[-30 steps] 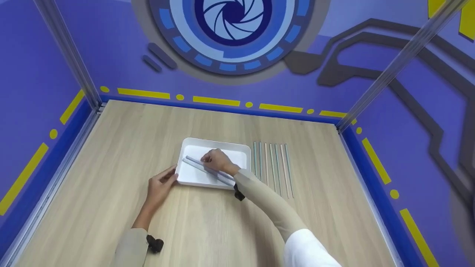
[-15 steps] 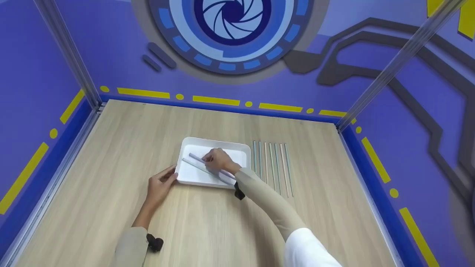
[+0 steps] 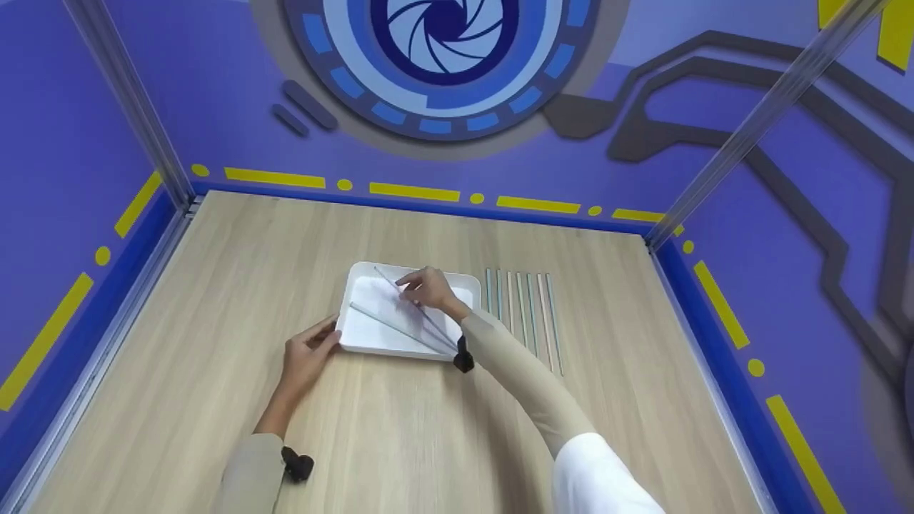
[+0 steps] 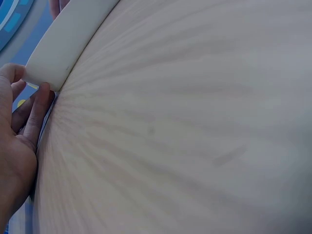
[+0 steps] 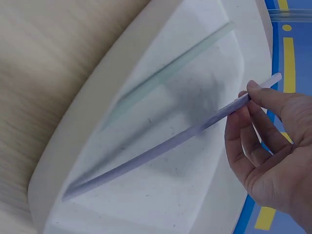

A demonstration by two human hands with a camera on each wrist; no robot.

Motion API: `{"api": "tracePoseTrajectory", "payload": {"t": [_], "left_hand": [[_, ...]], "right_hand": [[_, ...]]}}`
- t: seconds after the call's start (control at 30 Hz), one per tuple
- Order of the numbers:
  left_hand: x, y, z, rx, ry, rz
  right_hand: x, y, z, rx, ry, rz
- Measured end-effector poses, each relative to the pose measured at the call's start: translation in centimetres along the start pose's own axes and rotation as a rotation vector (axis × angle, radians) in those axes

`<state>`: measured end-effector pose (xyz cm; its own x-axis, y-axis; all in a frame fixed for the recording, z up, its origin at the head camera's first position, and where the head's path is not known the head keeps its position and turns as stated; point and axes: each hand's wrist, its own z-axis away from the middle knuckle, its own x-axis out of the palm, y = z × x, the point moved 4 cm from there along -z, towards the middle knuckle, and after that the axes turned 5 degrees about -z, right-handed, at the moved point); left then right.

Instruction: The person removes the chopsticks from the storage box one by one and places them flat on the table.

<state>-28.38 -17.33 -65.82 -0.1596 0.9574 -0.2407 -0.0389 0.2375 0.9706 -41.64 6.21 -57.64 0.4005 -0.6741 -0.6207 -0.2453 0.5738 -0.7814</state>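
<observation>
The white tray (image 3: 400, 353) lies on the table, with my left hand (image 3: 308, 358) at its left end. Thumb and fingers of that hand hold the tray's corner, also visible in the left wrist view. My right hand (image 3: 430, 289) is above the tray and pinches a purple straw (image 5: 158, 147) near its upper end. That straw slants down, its lower end at the tray floor by the near right wall. A pale green straw (image 5: 170, 70) lies diagonally inside the tray, apart from the purple one.
Several more straws (image 3: 530, 300) in blue, green and pink tones lie side by side right of the tray, partly covered by the right forearm. The wooden table (image 3: 285, 235) is bounded by blue walls (image 3: 235, 121) at the back and sides.
My right hand has raised the purple straw's upper end away from the pale green straw and towards the far side; it was lying lower in the tray. My left hand stays at the tray.
</observation>
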Motion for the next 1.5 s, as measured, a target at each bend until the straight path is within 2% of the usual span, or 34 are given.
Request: {"api": "tracePoseTrajectory", "payload": {"t": [0.3, 0.33, 0.53, 0.93, 1.1, 1.27, 1.5], "left_hand": [[-0.1, 0.6, 0.2, -0.008, -0.016, 0.000], [0.0, 0.2, 0.1, 0.004, -0.012, 0.001], [-0.1, 0.3, 0.2, 0.011, -0.018, -0.012], [0.0, 0.2, 0.2, 0.016, -0.023, 0.006], [-0.1, 0.2, 0.1, 0.011, -0.018, -0.005], [0.0, 0.2, 0.1, 0.013, -0.020, -0.019], [-0.1, 0.3, 0.3, 0.033, -0.020, -0.015]], "right_hand": [[-2.6, 0.4, 0.3, 0.149, 0.126, -0.297], [-2.9, 0.5, 0.4, 0.168, 0.135, -0.333], [-4.5, 1.7, 0.9, 0.305, 0.166, -0.516], [-8.3, 4.9, 2.8, 0.510, 0.254, -0.665], [-9.7, 5.9, 3.6, 0.540, 0.289, -0.679], [-11.1, 6.7, 4.5, 0.572, 0.310, -0.643], [-13.0, 7.8, 5.9, 0.559, 0.316, -0.641]]}}
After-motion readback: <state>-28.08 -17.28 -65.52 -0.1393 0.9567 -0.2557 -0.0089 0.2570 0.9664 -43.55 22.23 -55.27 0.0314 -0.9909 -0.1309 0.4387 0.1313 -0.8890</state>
